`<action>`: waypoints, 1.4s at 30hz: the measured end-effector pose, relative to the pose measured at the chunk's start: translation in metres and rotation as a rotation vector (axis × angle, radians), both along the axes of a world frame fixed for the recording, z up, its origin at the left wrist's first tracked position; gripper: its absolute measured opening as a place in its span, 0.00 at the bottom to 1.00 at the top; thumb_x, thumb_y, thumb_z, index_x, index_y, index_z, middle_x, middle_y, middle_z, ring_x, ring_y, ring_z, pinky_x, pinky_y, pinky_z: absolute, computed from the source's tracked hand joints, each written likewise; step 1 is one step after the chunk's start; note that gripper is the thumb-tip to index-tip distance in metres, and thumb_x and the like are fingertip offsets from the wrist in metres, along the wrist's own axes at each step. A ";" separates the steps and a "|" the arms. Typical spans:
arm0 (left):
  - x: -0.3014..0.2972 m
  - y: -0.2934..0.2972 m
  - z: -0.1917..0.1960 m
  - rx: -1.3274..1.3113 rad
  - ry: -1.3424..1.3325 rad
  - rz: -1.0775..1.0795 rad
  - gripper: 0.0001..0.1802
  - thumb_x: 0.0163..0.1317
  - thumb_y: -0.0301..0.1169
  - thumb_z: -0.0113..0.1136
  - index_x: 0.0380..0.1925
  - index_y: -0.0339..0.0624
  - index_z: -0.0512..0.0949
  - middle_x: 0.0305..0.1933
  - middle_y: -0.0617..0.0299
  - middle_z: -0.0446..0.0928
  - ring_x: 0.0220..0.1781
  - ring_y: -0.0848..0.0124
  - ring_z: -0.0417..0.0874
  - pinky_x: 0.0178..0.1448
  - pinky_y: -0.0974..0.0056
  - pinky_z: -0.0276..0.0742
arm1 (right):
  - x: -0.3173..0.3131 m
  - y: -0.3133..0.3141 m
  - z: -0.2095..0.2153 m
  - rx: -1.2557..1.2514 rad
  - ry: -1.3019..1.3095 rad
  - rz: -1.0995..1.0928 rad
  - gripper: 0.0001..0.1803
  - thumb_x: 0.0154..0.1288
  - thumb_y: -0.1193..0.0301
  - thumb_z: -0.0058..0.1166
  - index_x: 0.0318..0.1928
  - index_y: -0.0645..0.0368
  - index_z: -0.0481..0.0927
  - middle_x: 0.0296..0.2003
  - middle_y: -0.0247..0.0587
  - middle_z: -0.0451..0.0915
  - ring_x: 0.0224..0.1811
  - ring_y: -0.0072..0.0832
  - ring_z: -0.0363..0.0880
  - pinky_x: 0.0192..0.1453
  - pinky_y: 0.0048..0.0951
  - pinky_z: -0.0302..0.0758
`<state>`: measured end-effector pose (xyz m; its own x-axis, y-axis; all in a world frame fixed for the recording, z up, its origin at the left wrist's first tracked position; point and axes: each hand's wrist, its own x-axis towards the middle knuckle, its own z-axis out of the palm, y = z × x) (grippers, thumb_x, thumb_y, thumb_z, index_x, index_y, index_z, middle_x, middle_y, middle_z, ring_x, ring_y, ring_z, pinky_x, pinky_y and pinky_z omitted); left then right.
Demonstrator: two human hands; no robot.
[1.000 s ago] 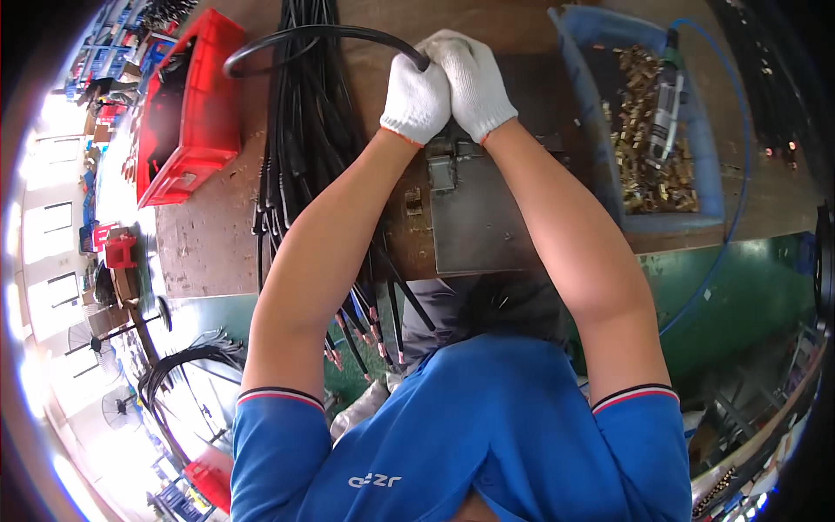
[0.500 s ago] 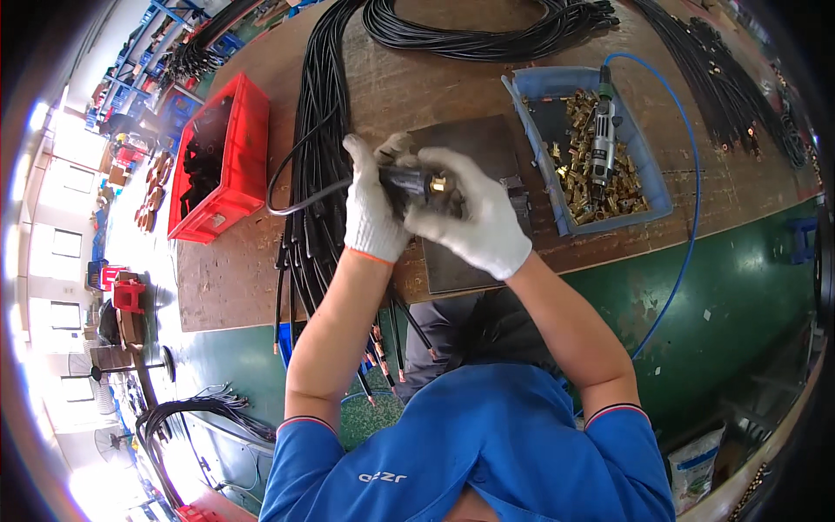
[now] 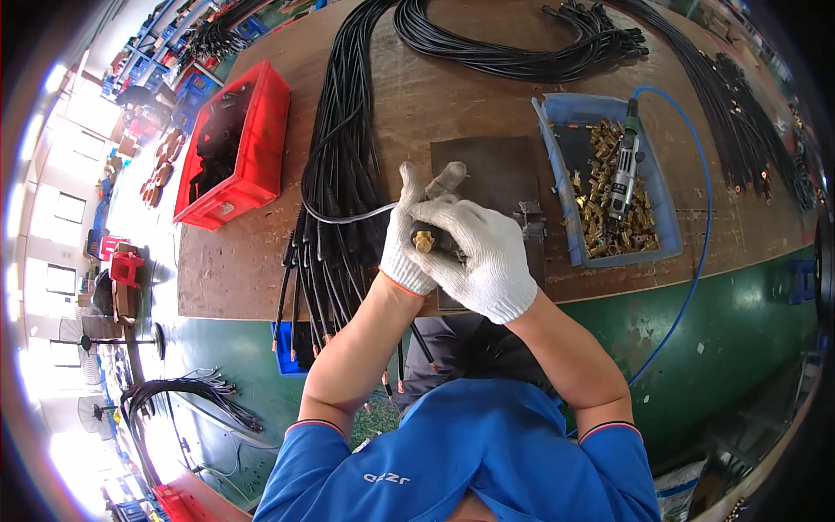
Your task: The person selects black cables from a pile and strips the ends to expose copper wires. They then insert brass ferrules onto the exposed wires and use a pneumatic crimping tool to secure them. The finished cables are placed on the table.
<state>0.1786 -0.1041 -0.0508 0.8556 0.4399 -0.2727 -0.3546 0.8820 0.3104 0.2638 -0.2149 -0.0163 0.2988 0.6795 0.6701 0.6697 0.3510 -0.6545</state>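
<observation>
Both my hands wear white knit gloves and come together over the near part of the table. Between them is a black cable connector with a brass tip [image 3: 424, 242] that points toward me. My left hand [image 3: 405, 252] is closed around the connector, and a thin cable [image 3: 355, 217] runs off leftward from that hand. My right hand [image 3: 489, 252] wraps over it from the right, its fingers curled on the black body. Most of the connector is hidden by the gloves. Below and left of the hands, a bundle of black cables [image 3: 341, 165] hangs over the edge, with copper ends showing.
On the left stands a red crate [image 3: 261, 139] of black parts. A blue bin [image 3: 587, 252] at the right holds brass fittings and a pneumatic tool [image 3: 624, 174] with a blue hose [image 3: 703, 200]. A dark mat [image 3: 487, 157] and small metal block [image 3: 530, 219] lie between.
The hands have come nearer to me, and the right hand has closed over the connector. The brass tip has turned to face me more directly. The view has shifted slightly.
</observation>
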 end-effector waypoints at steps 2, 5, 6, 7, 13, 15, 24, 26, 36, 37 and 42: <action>0.000 -0.001 0.000 -0.019 -0.026 -0.008 0.37 0.76 0.65 0.56 0.62 0.41 0.79 0.29 0.64 0.83 0.31 0.69 0.87 0.40 0.61 0.87 | 0.000 0.000 0.001 -0.021 -0.005 0.005 0.25 0.54 0.71 0.80 0.54 0.55 0.86 0.44 0.47 0.90 0.43 0.48 0.91 0.46 0.40 0.86; -0.001 -0.001 -0.007 -0.030 -0.071 -0.005 0.38 0.76 0.65 0.56 0.64 0.42 0.78 0.31 0.63 0.85 0.32 0.69 0.88 0.40 0.61 0.87 | -0.002 0.002 0.001 -0.044 -0.010 0.019 0.25 0.54 0.70 0.80 0.54 0.55 0.86 0.45 0.49 0.90 0.44 0.48 0.91 0.47 0.40 0.86; 0.002 -0.001 -0.003 -0.030 -0.101 -0.013 0.39 0.75 0.66 0.55 0.65 0.42 0.78 0.33 0.63 0.86 0.33 0.69 0.88 0.40 0.61 0.87 | -0.001 0.003 0.000 -0.032 -0.003 0.025 0.25 0.55 0.71 0.80 0.54 0.56 0.86 0.44 0.49 0.89 0.43 0.47 0.91 0.47 0.40 0.86; 0.004 -0.001 0.003 -0.030 -0.131 -0.019 0.40 0.75 0.68 0.54 0.66 0.43 0.77 0.35 0.62 0.87 0.34 0.69 0.88 0.41 0.60 0.87 | 0.001 0.005 -0.001 -0.021 0.004 0.033 0.24 0.56 0.71 0.79 0.54 0.57 0.86 0.43 0.49 0.89 0.43 0.46 0.92 0.46 0.39 0.86; -0.007 -0.011 0.011 0.376 0.135 0.004 0.42 0.78 0.72 0.39 0.62 0.44 0.74 0.38 0.58 0.84 0.31 0.69 0.84 0.34 0.65 0.80 | 0.093 0.063 -0.012 0.323 1.365 -0.045 0.14 0.77 0.64 0.65 0.51 0.61 0.80 0.49 0.41 0.84 0.42 0.31 0.85 0.56 0.42 0.85; -0.024 -0.014 0.018 0.575 0.268 0.030 0.36 0.82 0.65 0.42 0.60 0.42 0.76 0.36 0.60 0.83 0.29 0.71 0.83 0.33 0.66 0.79 | 0.092 0.071 -0.019 0.333 1.388 -0.073 0.19 0.78 0.64 0.64 0.60 0.62 0.78 0.51 0.43 0.84 0.44 0.32 0.86 0.53 0.43 0.85; -0.118 0.050 0.033 0.789 0.543 0.602 0.24 0.85 0.50 0.51 0.57 0.39 0.79 0.34 0.64 0.81 0.29 0.74 0.79 0.33 0.67 0.73 | 0.010 0.033 -0.037 -0.644 0.230 0.231 0.13 0.74 0.66 0.63 0.48 0.64 0.90 0.38 0.49 0.91 0.42 0.36 0.92 0.50 0.35 0.83; -0.124 0.050 0.034 0.853 0.624 0.618 0.22 0.86 0.46 0.52 0.57 0.37 0.80 0.35 0.63 0.81 0.29 0.74 0.79 0.33 0.67 0.74 | -0.009 0.031 -0.041 -0.758 -0.077 0.229 0.19 0.75 0.55 0.60 0.42 0.60 0.90 0.37 0.53 0.90 0.43 0.49 0.91 0.50 0.45 0.85; -0.126 0.026 0.017 1.431 0.759 0.356 0.11 0.79 0.29 0.60 0.52 0.34 0.83 0.39 0.59 0.86 0.37 0.72 0.86 0.43 0.66 0.81 | -0.068 0.030 -0.052 -0.977 -0.401 0.181 0.22 0.67 0.48 0.61 0.38 0.55 0.89 0.32 0.49 0.89 0.40 0.50 0.91 0.45 0.51 0.85; -0.122 0.024 0.021 1.671 0.767 0.319 0.11 0.77 0.28 0.61 0.52 0.32 0.83 0.42 0.58 0.86 0.41 0.69 0.88 0.47 0.64 0.84 | -0.065 0.029 -0.051 -0.938 -0.333 0.202 0.21 0.65 0.50 0.62 0.38 0.55 0.90 0.33 0.50 0.89 0.41 0.51 0.91 0.46 0.51 0.85; -0.110 0.039 0.038 2.537 0.389 0.225 0.22 0.58 0.37 0.71 0.51 0.39 0.85 0.45 0.52 0.87 0.52 0.50 0.88 0.70 0.43 0.79 | -0.030 0.030 -0.020 -0.759 -0.114 0.347 0.19 0.62 0.53 0.65 0.38 0.57 0.88 0.35 0.55 0.88 0.42 0.56 0.89 0.49 0.54 0.85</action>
<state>0.0684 -0.0653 -0.0131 0.8423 0.0589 0.5357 -0.0596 -0.9777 0.2012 0.2337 -0.1847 -0.0362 -0.0525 0.9986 0.0073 0.6814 0.0412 -0.7307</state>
